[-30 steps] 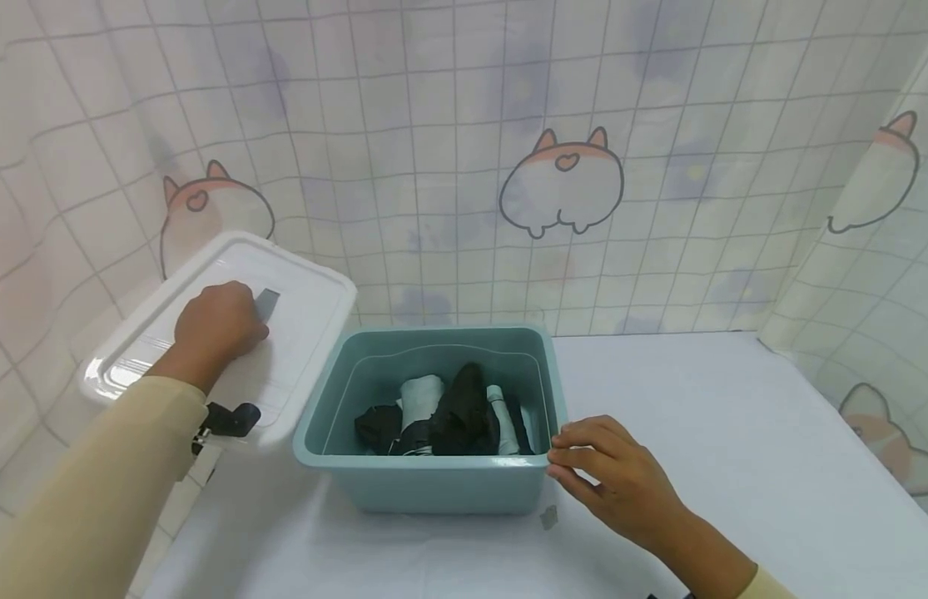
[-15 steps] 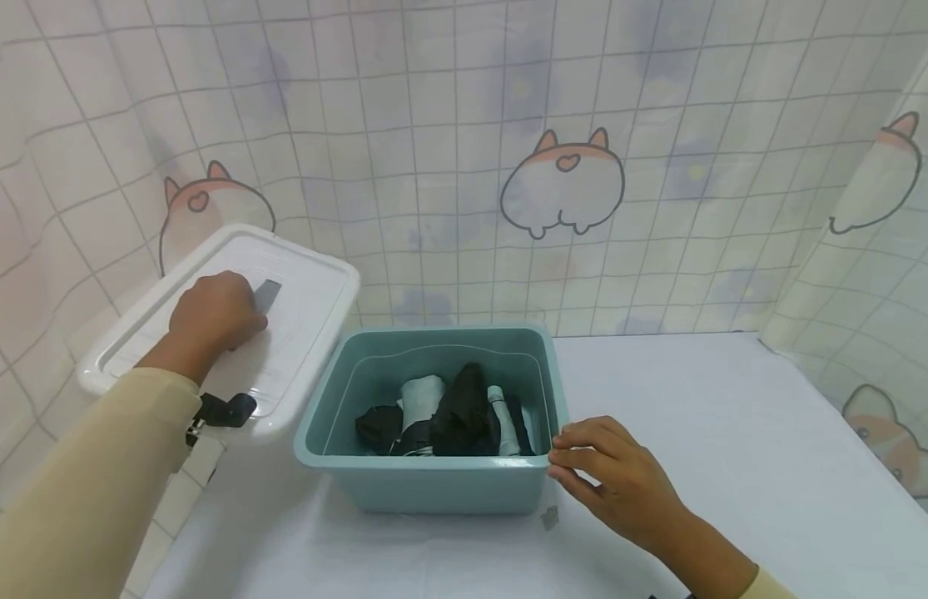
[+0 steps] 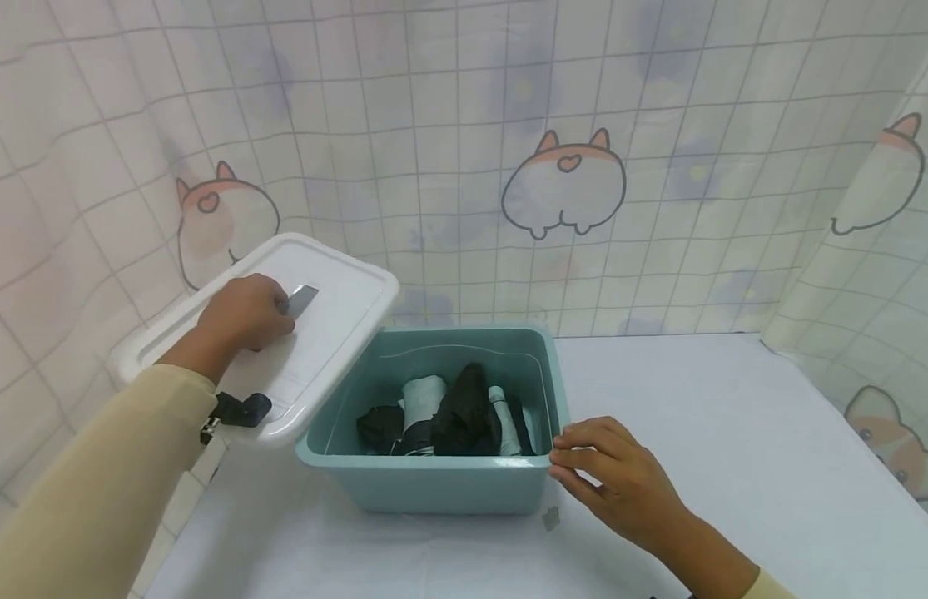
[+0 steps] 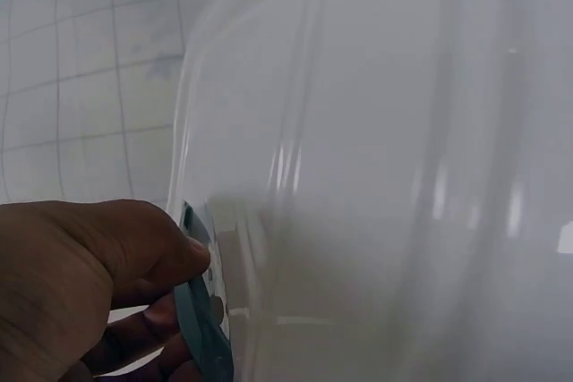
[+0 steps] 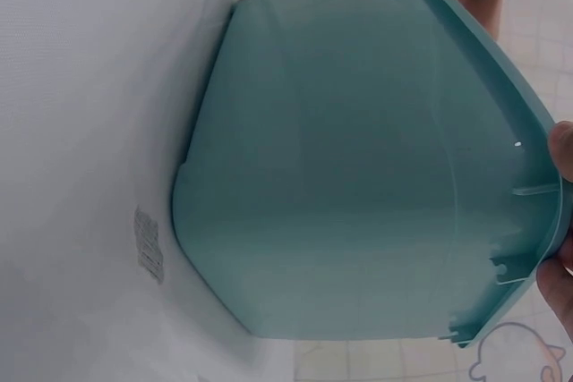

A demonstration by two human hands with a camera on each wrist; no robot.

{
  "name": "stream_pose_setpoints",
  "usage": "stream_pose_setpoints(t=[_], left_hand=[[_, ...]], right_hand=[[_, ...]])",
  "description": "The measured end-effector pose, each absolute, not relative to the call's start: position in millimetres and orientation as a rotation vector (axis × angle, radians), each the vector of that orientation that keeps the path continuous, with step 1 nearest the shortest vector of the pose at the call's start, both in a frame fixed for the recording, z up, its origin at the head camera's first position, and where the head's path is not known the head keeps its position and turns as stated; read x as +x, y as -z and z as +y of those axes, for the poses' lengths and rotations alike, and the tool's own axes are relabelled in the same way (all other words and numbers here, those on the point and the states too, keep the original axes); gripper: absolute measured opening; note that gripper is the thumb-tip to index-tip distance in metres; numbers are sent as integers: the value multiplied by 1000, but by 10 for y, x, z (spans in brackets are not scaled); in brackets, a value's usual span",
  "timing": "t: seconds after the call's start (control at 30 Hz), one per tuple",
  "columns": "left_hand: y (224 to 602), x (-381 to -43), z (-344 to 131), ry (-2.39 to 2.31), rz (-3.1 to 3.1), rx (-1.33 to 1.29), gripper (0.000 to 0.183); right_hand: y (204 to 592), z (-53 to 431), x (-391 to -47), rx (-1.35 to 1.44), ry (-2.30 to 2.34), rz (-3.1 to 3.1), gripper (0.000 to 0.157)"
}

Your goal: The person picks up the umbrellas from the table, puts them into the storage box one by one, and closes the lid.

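A white plastic lid (image 3: 344, 308) is raised in the air at the left, tilted. My left hand (image 3: 246, 312) grips it by the teal handle (image 4: 201, 324), thumb on one side and fingers curled on the other. The lid overlaps the back left corner of a teal storage bin (image 3: 449, 484) in the head view. Inside the bin lie rolled cloth items: dark ones (image 3: 464, 416) and pale ones (image 3: 422, 398). My right hand (image 3: 617, 478) holds the bin's front right corner, thumb and fingers at the rim (image 5: 553, 185).
The bin stands on a white-covered table (image 3: 696, 408). A small grey patch (image 3: 551, 518) marks the cover by the bin's front right base. Behind hangs a checked curtain (image 3: 449, 166) with printed cartoon animals, which continues along the right side.
The left hand first drew the lid slightly up and left, then carried it right, so that it covers more of the bin's left rear. The right hand and bin have stayed put.
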State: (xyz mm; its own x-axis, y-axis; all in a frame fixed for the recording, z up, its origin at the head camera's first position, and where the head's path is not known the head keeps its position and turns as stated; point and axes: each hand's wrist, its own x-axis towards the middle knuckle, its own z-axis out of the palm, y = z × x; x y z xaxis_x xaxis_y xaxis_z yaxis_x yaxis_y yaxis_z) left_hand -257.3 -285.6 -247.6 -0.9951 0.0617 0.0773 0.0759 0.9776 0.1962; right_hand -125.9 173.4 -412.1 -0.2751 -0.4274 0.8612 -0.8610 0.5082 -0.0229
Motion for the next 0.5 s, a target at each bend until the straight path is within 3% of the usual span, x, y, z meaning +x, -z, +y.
stream_pose_setpoints(t=[0.1, 0.5], left_hand=[[2508, -2585, -2799, 329, -3067, -116, 35], [2623, -2589, -2648, 335, -3088, -106, 32]], right_hand=[[4125, 1732, -1263, 1066, -647, -1880, 37], [4137, 1728, -1264, 1077, -675, -1862, 36]])
